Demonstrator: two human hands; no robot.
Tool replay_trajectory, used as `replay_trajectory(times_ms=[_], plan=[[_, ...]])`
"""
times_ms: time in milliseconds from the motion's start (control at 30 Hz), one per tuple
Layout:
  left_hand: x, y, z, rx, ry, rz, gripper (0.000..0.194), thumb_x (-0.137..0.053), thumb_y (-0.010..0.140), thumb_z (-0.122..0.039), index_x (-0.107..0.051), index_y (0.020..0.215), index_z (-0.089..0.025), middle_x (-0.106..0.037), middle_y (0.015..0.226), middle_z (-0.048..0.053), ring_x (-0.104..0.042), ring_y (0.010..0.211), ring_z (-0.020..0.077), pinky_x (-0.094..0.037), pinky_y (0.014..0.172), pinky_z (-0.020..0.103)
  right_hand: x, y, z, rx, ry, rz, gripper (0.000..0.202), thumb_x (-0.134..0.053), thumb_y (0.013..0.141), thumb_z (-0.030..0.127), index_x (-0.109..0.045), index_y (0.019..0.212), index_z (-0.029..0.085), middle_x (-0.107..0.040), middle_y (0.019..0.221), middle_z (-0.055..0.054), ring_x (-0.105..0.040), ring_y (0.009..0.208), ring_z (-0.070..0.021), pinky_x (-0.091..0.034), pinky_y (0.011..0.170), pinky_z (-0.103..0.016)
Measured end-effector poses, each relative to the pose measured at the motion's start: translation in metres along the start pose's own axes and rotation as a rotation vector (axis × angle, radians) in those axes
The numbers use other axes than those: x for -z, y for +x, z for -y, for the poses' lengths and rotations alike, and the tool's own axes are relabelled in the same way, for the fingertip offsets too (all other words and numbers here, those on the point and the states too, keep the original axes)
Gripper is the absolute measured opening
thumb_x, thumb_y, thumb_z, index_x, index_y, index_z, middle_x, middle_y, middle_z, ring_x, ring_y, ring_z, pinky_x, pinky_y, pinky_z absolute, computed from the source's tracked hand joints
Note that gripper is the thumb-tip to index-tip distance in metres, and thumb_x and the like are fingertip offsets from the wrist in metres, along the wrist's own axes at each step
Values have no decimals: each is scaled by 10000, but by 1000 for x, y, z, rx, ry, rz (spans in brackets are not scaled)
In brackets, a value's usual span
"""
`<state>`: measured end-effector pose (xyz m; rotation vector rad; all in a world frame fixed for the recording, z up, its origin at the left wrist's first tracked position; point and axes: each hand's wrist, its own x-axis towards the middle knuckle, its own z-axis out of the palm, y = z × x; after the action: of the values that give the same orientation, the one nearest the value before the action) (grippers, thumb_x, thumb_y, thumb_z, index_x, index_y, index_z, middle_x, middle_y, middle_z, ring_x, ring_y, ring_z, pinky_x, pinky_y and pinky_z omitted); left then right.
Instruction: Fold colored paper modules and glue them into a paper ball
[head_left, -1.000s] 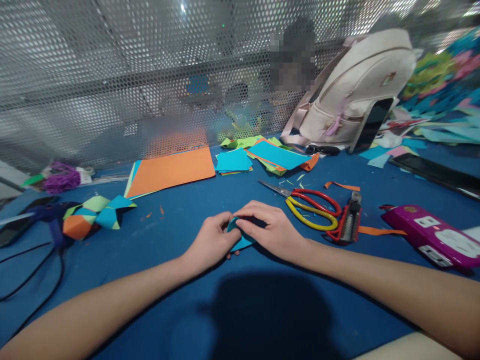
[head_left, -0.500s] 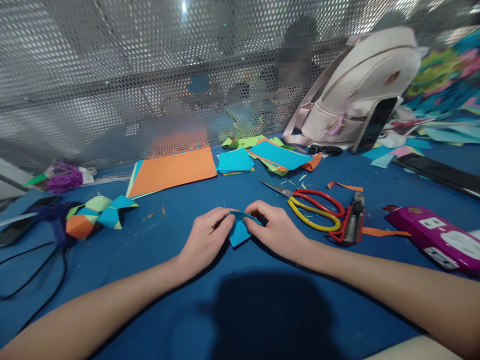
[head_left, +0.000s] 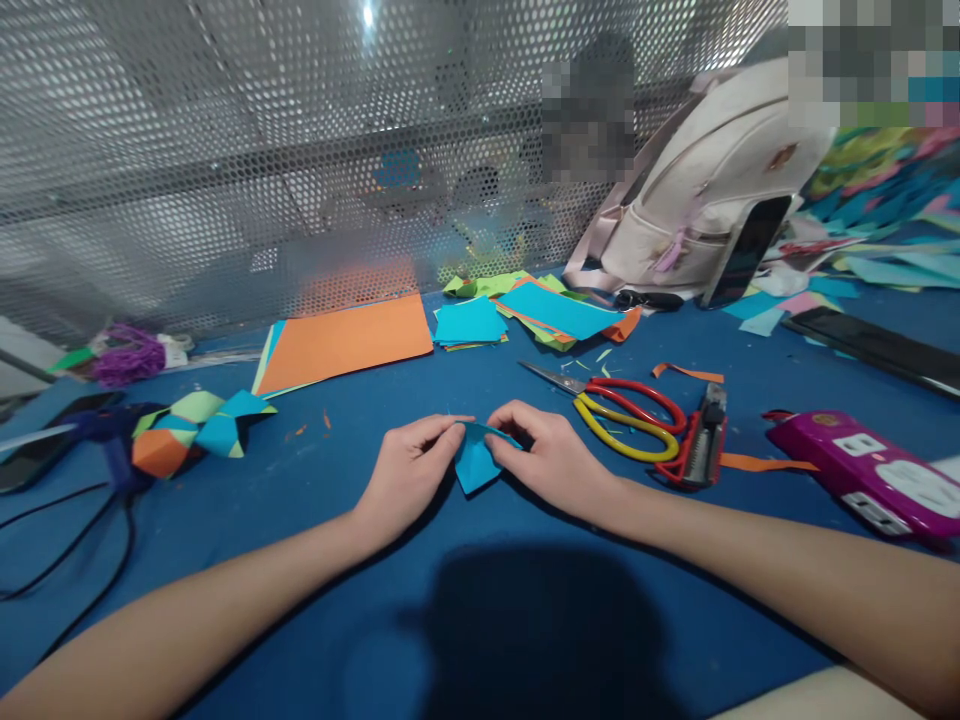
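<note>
A small piece of blue folded paper (head_left: 476, 462) is held low over the blue table, in the middle of the view. My left hand (head_left: 409, 475) pinches its upper left edge between thumb and fingers. At its upper right, my right hand (head_left: 544, 455) grips the same paper, thumb on the near face. One corner of the paper points down towards me; the part behind my fingertips is hidden. Just right of my right hand lie scissors (head_left: 626, 415) with one red and one yellow handle, blades pointing up and left.
Left lie a folded paper model (head_left: 199, 432), a blue glue gun (head_left: 120, 450) and purple yarn (head_left: 129, 355). Behind are orange sheets (head_left: 349, 345) and blue squares (head_left: 471, 322). Right are a red cutter (head_left: 701, 445), a purple power strip (head_left: 870, 475), a phone (head_left: 746, 250) and a backpack (head_left: 712, 190).
My left fingertips have shifted slightly left along the paper, so more of its blue face shows. My right hand keeps nearly the same place.
</note>
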<state>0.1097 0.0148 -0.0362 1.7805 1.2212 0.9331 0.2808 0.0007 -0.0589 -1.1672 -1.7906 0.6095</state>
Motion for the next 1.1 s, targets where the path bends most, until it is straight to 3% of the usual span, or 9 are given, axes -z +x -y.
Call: replay_trajectory(times_ms=[133, 300, 467, 633, 800, 900, 1033, 1100], plan=[[0, -1, 2, 23, -38, -64, 238, -536, 830, -317, -716, 883, -170, -713, 899, 27, -620, 851, 166, -468, 759, 226, 2, -1, 3, -59, 34, 51, 141, -533, 822, 291, -552, 909, 182, -607, 763, 0, -548, 652, -122, -445, 605, -247], [-3, -5, 1, -18, -76, -18, 178, -514, 826, -241, -661, 884, -161, -687, 927, 38, -615, 867, 152, -472, 769, 237, -5, 0, -3, -61, 62, 39, 207, -560, 738, 149, -541, 941, 188, -634, 828, -10, -596, 744, -138, -488, 693, -272], [-6, -7, 4, -180, -8, 10, 111, -504, 739, -97, -579, 784, -165, -634, 898, 38, -594, 845, 144, -464, 732, 250, -6, -1, -7, -35, 76, 19, 257, -555, 703, 90, -533, 939, 191, -634, 820, -3, -599, 725, -133, -493, 692, -272], [-9, -9, 9, -286, 59, 34, 90, -513, 748, -84, -523, 748, -174, -593, 876, 32, -562, 817, 133, -441, 680, 242, -2, -3, -4, 44, 9, -66, 217, -515, 743, 86, -537, 927, 198, -644, 860, -18, -612, 772, -146, -491, 712, -277], [-13, -10, 11, -212, 45, 73, 61, -539, 773, -137, -496, 761, -179, -549, 817, 1, -519, 678, 100, -429, 605, 226, -3, -4, -5, 186, -96, -91, 178, -479, 806, 106, -541, 944, 200, -651, 903, -47, -618, 854, -172, -490, 779, -308], [-13, -9, 10, -108, -100, 94, 62, -530, 782, -172, -477, 752, -181, -539, 787, -20, -536, 596, 80, -453, 565, 219, -4, -5, -4, 220, -82, -75, 219, -495, 814, 136, -519, 1024, 195, -639, 954, -68, -612, 885, -178, -495, 793, -320], [-12, -4, 7, -10, -221, 7, 94, -559, 750, -196, -475, 714, -174, -557, 755, -31, -577, 582, 77, -489, 564, 217, -3, -5, -1, 86, -45, -52, 371, -574, 766, 220, -469, 1118, 163, -618, 972, -89, -602, 834, -187, -515, 736, -335], [-12, -3, 6, 40, -276, -25, 122, -585, 733, -218, -473, 714, -172, -565, 772, -33, -595, 585, 81, -508, 580, 230, -3, -3, 0, -2, -10, -47, 330, -552, 764, 203, -478, 1084, 168, -622, 894, -58, -599, 756, -168, -517, 682, -317]])
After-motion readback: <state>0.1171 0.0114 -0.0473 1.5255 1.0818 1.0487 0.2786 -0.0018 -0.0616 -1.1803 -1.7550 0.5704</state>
